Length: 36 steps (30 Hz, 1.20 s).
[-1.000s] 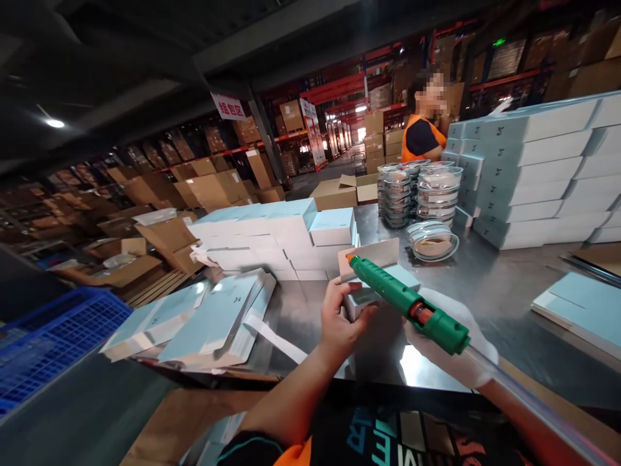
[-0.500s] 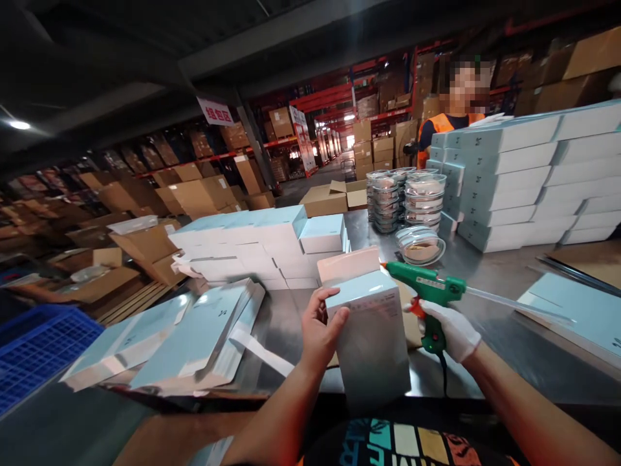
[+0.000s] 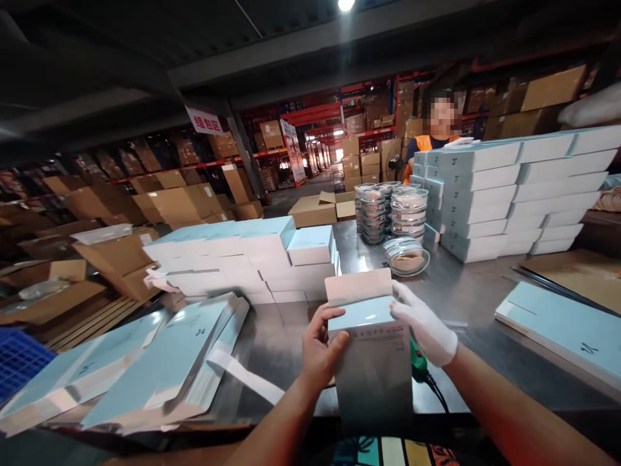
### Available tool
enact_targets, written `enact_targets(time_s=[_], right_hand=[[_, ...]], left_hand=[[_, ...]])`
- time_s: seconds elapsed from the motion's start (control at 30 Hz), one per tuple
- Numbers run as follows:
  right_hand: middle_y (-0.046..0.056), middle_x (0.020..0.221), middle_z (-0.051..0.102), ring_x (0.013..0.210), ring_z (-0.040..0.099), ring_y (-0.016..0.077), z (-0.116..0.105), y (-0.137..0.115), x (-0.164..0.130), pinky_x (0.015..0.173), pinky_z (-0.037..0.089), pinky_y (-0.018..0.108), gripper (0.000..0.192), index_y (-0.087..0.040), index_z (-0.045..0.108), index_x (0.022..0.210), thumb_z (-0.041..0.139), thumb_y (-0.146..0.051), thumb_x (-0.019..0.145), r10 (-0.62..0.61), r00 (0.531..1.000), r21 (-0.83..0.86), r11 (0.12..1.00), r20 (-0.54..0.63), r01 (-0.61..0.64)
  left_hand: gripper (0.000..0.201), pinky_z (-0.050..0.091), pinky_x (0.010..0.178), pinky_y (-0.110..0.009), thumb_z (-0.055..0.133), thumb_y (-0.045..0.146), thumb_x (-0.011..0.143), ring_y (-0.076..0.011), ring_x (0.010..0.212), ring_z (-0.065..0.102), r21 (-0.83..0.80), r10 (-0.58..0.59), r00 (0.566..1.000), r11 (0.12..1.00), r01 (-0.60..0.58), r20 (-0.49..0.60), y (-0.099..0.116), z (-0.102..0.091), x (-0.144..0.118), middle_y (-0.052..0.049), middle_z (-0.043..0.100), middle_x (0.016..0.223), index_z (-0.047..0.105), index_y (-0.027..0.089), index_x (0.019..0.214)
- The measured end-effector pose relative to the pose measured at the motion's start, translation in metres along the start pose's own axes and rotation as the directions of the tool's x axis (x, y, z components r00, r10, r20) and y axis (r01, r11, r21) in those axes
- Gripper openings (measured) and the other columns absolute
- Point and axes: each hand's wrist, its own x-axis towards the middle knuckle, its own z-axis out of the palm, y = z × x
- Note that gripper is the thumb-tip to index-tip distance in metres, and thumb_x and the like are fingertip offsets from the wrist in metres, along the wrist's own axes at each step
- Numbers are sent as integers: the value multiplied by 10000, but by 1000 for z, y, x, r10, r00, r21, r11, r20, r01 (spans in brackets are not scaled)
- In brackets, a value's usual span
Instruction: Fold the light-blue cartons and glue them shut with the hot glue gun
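Note:
A light-blue and white cardboard box (image 3: 371,375) stands tilted in front of me, its end flap (image 3: 356,288) raised at the top. My left hand (image 3: 326,343) is bare and grips the box by its left edge, thumb on the near face. A white glove covers my right hand (image 3: 427,323), whose fingers close on the box's upper right corner beside the flap. Partly hidden behind the box and this hand, a green glue gun (image 3: 418,361) rests on the metal table, its black cord trailing toward me.
Finished-looking boxes (image 3: 242,259) are piled ahead to the left, with a taller stack (image 3: 485,194) at right. Clear round containers (image 3: 407,255) stand between them. Flat blue cartons (image 3: 160,356) lie left, others (image 3: 557,323) right. A person in an orange vest (image 3: 424,144) is behind the tall stack.
My right hand has let go of the glue gun, which now lies on the table, and has moved left onto the box's corner. The view has shifted somewhat to the right.

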Motion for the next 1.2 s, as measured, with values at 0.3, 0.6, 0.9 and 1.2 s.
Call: enact_targets(time_s=[0.3, 0.6, 0.9, 1.2], right_hand=[[204, 1666, 523, 1552, 508, 384, -15, 10, -22, 1272, 428, 584, 583, -235, 724, 1339, 852, -593, 896, -226, 963, -136, 959, 149, 247], [62, 1639, 583, 1549, 524, 330, -12, -13, -23, 1305, 410, 583, 256, -365, 813, 1251, 760, -444, 1013, -261, 943, -139, 946, 206, 292], [109, 1621, 596, 1496, 584, 306, -3, -10, -18, 1242, 503, 515, 341, -306, 783, 1364, 679, -402, 1054, -321, 896, -251, 881, 307, 401], [106, 1725, 470, 1595, 441, 248, -50, 36, 113, 1325, 359, 384, 586, -182, 495, 1657, 422, -418, 1126, -142, 957, -832, 473, 252, 289]], left_hand=[[353, 582, 1061, -460, 861, 436, 918, -295, 1243, 731, -62, 263, 963, 964, -259, 59, -8, -6, 1, -105, 776, 1168, 724, 257, 1189], [329, 535, 1133, -627, 756, 588, 970, -337, 1225, 742, 77, 374, 878, 908, -413, 299, 2, -13, 26, -118, 837, 1124, 829, 268, 991], [256, 494, 1175, -602, 876, 477, 889, -398, 1409, 644, 242, 238, 777, 862, -445, 582, 41, -33, 43, -163, 805, 1301, 829, 253, 1003], [554, 585, 991, -466, 936, 473, 779, -349, 1067, 734, 586, 47, 855, 709, -393, 517, 86, -62, 58, -119, 798, 1187, 790, 296, 1284]])
